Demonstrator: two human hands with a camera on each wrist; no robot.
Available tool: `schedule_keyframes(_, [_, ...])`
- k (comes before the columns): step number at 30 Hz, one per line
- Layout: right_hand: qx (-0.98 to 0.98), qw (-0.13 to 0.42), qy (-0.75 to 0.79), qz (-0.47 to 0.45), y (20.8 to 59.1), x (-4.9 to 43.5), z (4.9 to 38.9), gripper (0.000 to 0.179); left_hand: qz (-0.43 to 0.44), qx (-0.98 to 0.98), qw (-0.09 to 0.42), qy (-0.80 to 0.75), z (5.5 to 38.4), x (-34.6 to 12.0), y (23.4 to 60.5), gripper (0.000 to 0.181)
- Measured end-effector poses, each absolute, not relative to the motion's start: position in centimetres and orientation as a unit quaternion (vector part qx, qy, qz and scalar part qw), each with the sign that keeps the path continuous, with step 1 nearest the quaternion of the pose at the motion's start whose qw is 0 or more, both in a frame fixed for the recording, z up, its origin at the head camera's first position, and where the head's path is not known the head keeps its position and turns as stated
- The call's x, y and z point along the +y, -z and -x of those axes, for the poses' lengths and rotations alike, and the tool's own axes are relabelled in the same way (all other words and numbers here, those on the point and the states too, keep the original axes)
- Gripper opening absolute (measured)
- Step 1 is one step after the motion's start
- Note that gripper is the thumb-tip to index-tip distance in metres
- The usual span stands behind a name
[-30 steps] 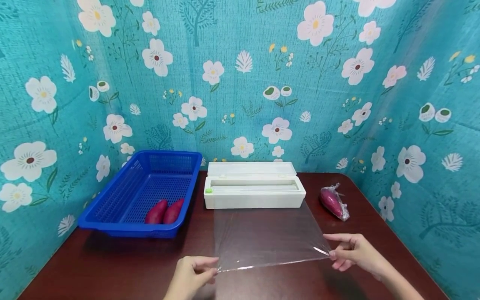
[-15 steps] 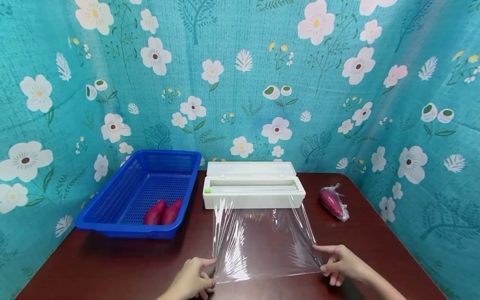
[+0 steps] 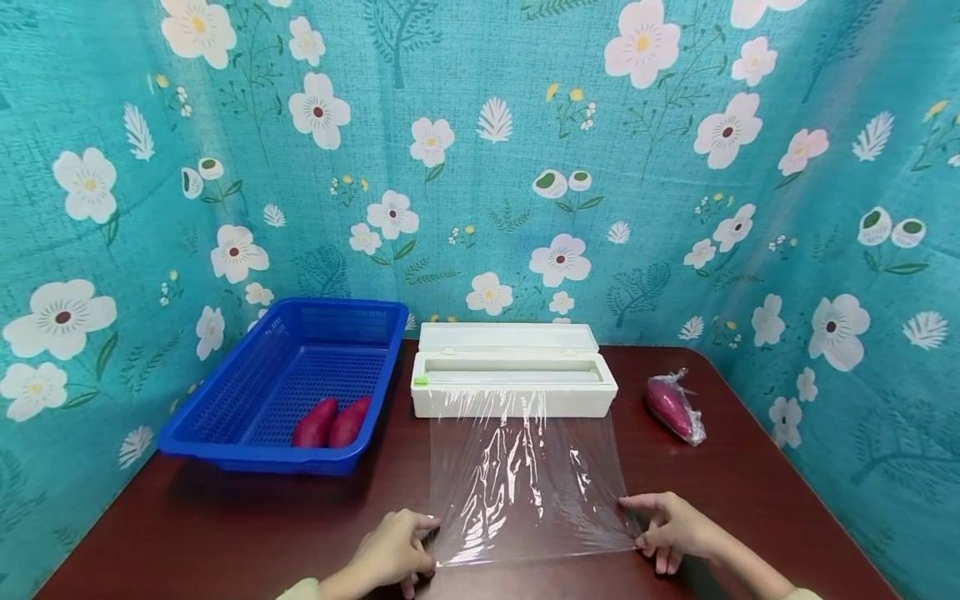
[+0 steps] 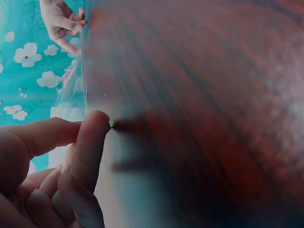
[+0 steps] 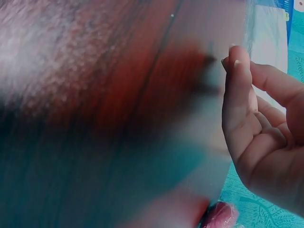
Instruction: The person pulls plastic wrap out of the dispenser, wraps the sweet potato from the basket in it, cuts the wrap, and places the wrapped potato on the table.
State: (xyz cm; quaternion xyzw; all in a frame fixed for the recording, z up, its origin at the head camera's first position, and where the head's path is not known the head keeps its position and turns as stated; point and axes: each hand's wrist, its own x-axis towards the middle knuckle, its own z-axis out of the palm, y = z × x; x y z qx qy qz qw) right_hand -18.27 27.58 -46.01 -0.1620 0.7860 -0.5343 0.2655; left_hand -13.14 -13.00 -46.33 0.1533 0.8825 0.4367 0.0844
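A sheet of clear cling film [image 3: 532, 500] stretches from a white cling film dispenser [image 3: 513, 403] toward the front of the table. At its near left corner my left hand [image 3: 392, 550] pinches the film between thumb and fingers. My right hand [image 3: 678, 529] pinches the near right corner, index finger extended along the side edge. Bright creases run over the sheet, which lies low, close to the tabletop. In the right wrist view the right hand's thumb and fingertips [image 5: 237, 66] meet at the film's edge. The dispenser's lid [image 3: 508, 337] stands raised.
A blue basket [image 3: 255, 454] at the left holds two reddish-purple sweet potatoes [image 3: 315, 423]. Right of the dispenser lies another sweet potato [image 3: 670, 407] wrapped in film. A flowered turquoise curtain [image 3: 480, 208] encloses the dark red table [image 3: 300, 521] at the back and sides.
Both hands have lowered the film's near edge toward the table. The right hand has come slightly nearer and leftward. Shiny creases have appeared across the sheet.
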Motion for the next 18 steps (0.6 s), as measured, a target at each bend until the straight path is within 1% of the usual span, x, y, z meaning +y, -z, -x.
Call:
schedule_keyframes(4, [0.782,0.265,0.542,0.157,46.3,27.4,18.2,0.060,-0.161,0.885,0.085,-0.428,13.4,-12.9,46.4,0.047])
schedule_keyframes(11, [0.774,0.277,0.553,0.136,46.8,27.7,18.2,0.055,-0.161,0.899,0.089,-0.397,13.5,-12.7,46.4,0.042])
schedule_keyframes(18, [0.776,0.281,0.550,0.127,47.2,28.0,18.2,0.060,-0.160,0.902,0.088,-0.392,13.5,-13.1,45.8,0.043])
